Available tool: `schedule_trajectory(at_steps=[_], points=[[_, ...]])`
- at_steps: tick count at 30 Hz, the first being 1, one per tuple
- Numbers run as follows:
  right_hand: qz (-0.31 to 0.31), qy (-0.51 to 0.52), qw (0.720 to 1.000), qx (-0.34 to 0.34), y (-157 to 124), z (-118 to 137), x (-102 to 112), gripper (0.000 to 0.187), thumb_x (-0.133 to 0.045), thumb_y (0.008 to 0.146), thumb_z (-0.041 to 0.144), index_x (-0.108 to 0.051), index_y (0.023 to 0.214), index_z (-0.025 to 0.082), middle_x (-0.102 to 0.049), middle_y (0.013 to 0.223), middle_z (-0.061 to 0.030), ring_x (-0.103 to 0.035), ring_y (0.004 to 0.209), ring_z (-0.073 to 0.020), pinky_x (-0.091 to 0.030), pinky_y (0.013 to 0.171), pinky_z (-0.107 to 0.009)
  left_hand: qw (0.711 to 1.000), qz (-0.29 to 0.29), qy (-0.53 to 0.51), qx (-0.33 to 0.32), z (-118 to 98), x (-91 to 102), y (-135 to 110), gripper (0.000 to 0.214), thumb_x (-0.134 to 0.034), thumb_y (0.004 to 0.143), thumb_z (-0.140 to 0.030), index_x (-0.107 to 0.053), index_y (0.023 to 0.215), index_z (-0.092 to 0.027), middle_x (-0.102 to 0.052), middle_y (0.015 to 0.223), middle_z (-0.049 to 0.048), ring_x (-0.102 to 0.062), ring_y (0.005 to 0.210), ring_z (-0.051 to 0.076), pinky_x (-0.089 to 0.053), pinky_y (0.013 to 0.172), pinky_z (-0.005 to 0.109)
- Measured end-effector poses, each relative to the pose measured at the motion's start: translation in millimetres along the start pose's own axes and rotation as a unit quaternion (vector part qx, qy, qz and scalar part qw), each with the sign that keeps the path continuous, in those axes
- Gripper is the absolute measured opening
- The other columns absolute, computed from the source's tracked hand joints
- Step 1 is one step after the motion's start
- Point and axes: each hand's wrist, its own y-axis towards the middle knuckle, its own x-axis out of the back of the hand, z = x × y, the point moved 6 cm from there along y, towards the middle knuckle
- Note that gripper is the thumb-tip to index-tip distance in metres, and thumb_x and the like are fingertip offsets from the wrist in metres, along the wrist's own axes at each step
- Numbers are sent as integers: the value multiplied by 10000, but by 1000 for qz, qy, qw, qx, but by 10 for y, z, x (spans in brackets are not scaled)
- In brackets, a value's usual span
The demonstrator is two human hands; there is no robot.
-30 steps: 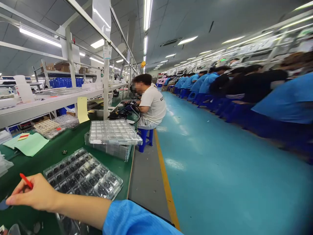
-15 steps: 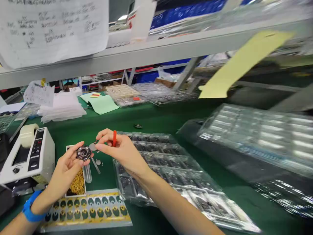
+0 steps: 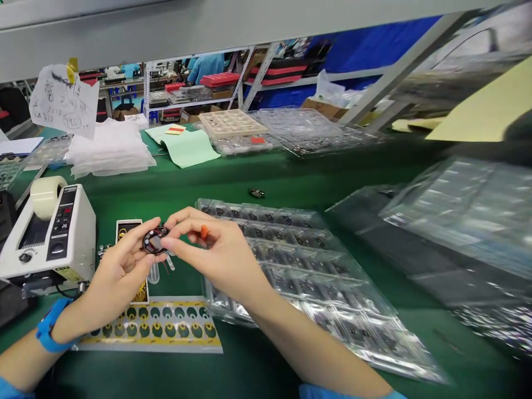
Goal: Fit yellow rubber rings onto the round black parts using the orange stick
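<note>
My left hand (image 3: 118,274) pinches a small round black part (image 3: 153,241) between thumb and fingers, above the green bench. My right hand (image 3: 211,252) is closed on a thin red tool (image 3: 204,232), and its fingertips touch the round part's right edge. Below the hands lies a sheet of yellow and dark round stickers (image 3: 158,331). A clear blister tray of dark parts (image 3: 303,266) lies just right of my right hand.
A white tape dispenser (image 3: 45,233) stands at the left. Stacked clear trays (image 3: 457,216) fill the right side. White bags (image 3: 110,147), green paper (image 3: 189,147) and a beige tray (image 3: 230,123) lie at the back. One loose dark part (image 3: 256,193) sits mid-bench.
The view swung from the aisle back down to the bench. Both hands came together, and the right fingertips now touch the round part held by the left.
</note>
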Motion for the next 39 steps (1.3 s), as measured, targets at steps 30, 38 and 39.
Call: schedule_trajectory(at_steps=[30,38,39], points=[[-112,-191,965,140,-189,32,-148,137,-632,841,145,-511,872,202,-619,840,-14,-594,722,-124,-476,579,-246,990,-131,-34,-28,53,-14,48,159,-683,854,-217,-622,991,-163,-702,784,24,-705,775,169,-613,724,238],[-2,-156,982,108,-44,-14,-178,198,-546,868,106,-467,710,196,-525,722,8,-509,651,-106,-409,533,-229,994,-85,65,-22,77,30,94,144,-584,885,-210,-603,1021,-168,-686,851,30,-673,765,155,-579,682,243],[-3,-172,977,123,-41,-6,-180,194,-538,863,101,-467,710,197,-534,725,2,-519,659,-112,-416,541,-236,990,-72,117,-25,70,43,116,117,-578,879,-204,-621,982,-170,-679,826,27,-656,735,151,-561,672,247]])
